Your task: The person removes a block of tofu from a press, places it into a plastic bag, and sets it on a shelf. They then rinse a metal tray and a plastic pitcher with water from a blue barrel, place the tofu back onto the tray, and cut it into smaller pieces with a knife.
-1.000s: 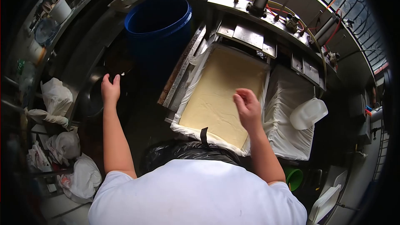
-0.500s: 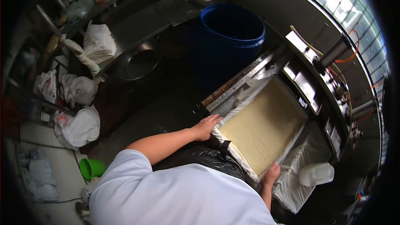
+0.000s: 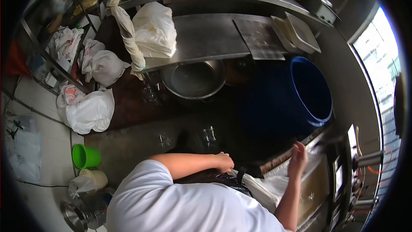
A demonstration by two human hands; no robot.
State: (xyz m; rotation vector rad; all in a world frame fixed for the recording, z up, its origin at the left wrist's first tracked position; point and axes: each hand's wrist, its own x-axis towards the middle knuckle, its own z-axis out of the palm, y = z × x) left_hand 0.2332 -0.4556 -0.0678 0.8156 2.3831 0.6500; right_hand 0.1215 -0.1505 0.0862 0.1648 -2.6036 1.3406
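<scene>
Below the blue barrel (image 3: 272,99) as seen from the head camera, a pale yellow slab (image 3: 314,188) lies in a frame partly covered by white cloth (image 3: 268,185). The right hand (image 3: 298,160) is raised between the barrel and the slab, above the cloth, with its fingers bent and drawn close together. Motion blur hides the fingertips; whether they pinch cloth cannot be told. The left hand (image 3: 224,162) is positioned below and to the left of the barrel, at the left end of the cloth. Its fingers are curled inward; whether the cloth is gripped cannot be confirmed from this angle.

To the left of the barrel is a round metal basin (image 3: 193,80). Above and left of the barrel, a metal surface (image 3: 206,36) carries a filled white bag (image 3: 155,32). White trays (image 3: 303,33) are located directly above the barrel. A green bucket (image 3: 87,156) stands on the floor, well apart from the barrel at lower left. A metal cylinder (image 3: 368,160) is mounted below and right of the barrel.
</scene>
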